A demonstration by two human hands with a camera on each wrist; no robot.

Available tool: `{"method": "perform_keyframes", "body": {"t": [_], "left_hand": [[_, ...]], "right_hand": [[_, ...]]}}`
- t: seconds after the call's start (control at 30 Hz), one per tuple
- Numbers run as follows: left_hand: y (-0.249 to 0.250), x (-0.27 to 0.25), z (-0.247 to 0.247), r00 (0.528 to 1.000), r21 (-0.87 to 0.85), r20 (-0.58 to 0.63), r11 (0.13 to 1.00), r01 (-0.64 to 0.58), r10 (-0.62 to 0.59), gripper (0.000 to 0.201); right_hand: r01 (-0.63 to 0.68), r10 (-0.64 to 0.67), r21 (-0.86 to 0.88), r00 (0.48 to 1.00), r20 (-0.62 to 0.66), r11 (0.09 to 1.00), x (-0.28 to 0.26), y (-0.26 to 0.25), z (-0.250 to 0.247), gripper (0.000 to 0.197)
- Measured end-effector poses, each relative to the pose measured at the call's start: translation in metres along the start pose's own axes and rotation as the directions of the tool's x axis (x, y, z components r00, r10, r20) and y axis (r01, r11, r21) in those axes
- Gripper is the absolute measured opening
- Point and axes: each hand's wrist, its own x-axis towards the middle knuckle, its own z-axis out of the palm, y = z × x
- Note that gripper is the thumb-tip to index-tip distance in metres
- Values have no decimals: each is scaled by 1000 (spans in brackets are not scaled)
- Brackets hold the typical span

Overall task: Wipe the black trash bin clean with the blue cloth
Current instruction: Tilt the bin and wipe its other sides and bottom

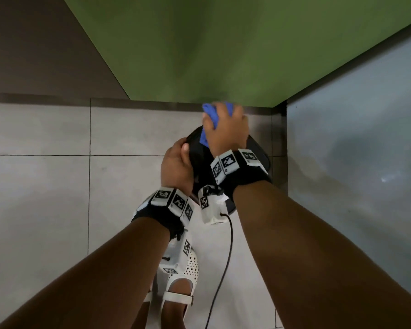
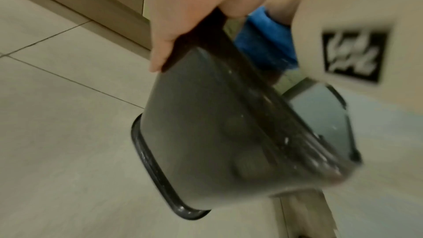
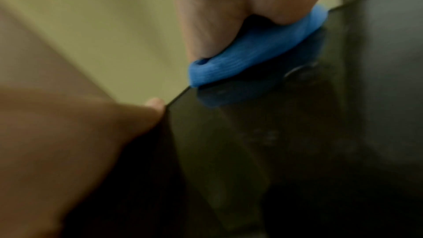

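The black trash bin [image 1: 259, 154] is turned mouth-down on the tiled floor, its rim [image 2: 146, 160] low and its base uppermost. My left hand [image 1: 176, 162] grips the edge of the base [image 2: 206, 133], thumb on one side and fingers over the other. My right hand [image 1: 226, 131] holds the bunched blue cloth [image 1: 210, 112] and presses it on the far edge of the bin's base [image 3: 297, 133]. In the right wrist view the cloth [image 3: 240, 61] is squeezed flat between my fingers [image 3: 240, 6] and the glossy black surface. White specks dot the bin's ridge [image 2: 286, 140].
A green wall [image 1: 199, 43] rises straight ahead and a grey panel [image 1: 354, 138] closes the right side, so the bin sits in a corner. Grey floor tiles [image 1: 45, 174] spread to the left. My white sandalled foot [image 1: 180, 281] and a black cable [image 1: 226, 269] are below my wrists.
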Motion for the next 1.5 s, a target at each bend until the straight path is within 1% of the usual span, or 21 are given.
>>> {"method": "perform_keyframes", "body": {"t": [0.03, 0.1, 0.13, 0.17, 0.2, 0.3, 0.37, 0.47, 0.53, 0.67, 0.8, 0.9, 0.97, 1.03, 1.07, 1.13, 1.2, 1.3, 1.37, 1.43, 1.5], "left_hand": [[-1, -7, -4, 997, 36, -9, 997, 75, -74, 39], [-2, -17, -11, 974, 168, -16, 959, 226, -227, 40], [-2, -18, -14, 966, 217, -18, 942, 257, -259, 41], [-2, -16, -17, 968, 228, -15, 942, 247, -250, 41], [-3, -9, -19, 979, 203, -2, 958, 202, -206, 40], [0, 15, -25, 998, 68, 63, 998, 16, -20, 42], [3, 20, -24, 994, 17, 105, 999, -42, 40, 44], [2, 17, -19, 990, -59, 138, 998, 10, -2, 43], [2, 15, -18, 991, -132, 127, 990, 59, -43, 42], [-1, 18, -15, 994, -101, 109, 995, 16, -5, 42], [-3, 20, -13, 993, -64, 92, 995, 77, -70, 45], [-1, 19, -12, 993, -68, 101, 996, 65, -58, 46], [-1, 20, -11, 993, -58, 114, 997, 46, -39, 45], [-1, 22, -11, 992, -28, 126, 999, 23, -19, 45], [-1, 23, -11, 991, -15, 137, 1000, 6, -4, 45], [-2, 23, -13, 987, -18, 155, 999, -31, 34, 45], [-1, 21, -14, 985, -47, 161, 998, -51, 58, 45], [-1, 21, -13, 991, -36, 128, 999, -36, 40, 44], [1, 21, -12, 993, -32, 114, 999, 1, 2, 44], [1, 21, -11, 994, -30, 112, 999, 21, -18, 44], [0, 21, -12, 994, -32, 108, 999, 33, -29, 45]], "right_hand": [[124, -125, 26, 991, 56, 992, 1, -5, -2, 41], [339, -350, 101, 928, 130, 935, 0, -19, 0, 41], [410, -428, 135, 890, 156, 902, -2, -28, 2, 42], [444, -469, 163, 863, 185, 881, -5, -35, 3, 45], [440, -478, 208, 857, 195, 874, -8, -39, 3, 48], [341, -413, 345, 897, 160, 874, -8, -38, -1, 49], [340, -371, 227, 923, 106, 913, -8, -35, 0, 44], [327, -326, -1, 943, 72, 945, -19, -33, 7, 49], [334, -333, -12, 940, 75, 942, -27, -30, 12, 53], [303, -303, -55, 953, -5, 951, -23, -25, 15, 48], [104, -106, -76, 994, -20, 992, -23, 11, 3, 48], [-45, 36, -83, 995, -97, 996, -31, 40, -7, 52], [-109, 99, -48, 980, -175, 993, -32, 38, -7, 49], [-185, 179, -27, 974, -141, 982, -29, 22, -4, 46], [-181, 179, -23, 980, -84, 983, -26, 11, -2, 46], [-46, 46, -7, 999, 8, 999, -20, -15, 3, 47], [81, -81, -3, 992, 94, 997, -15, -35, 5, 47], [120, -109, -67, 983, 145, 991, -5, -28, 0, 45], [49, -39, -110, 995, 93, 993, -6, -3, -9, 46], [-110, 114, -128, 993, 23, 986, -16, 28, -13, 48], [-303, 302, -9, 952, -39, 953, -29, 45, -14, 51]]}}
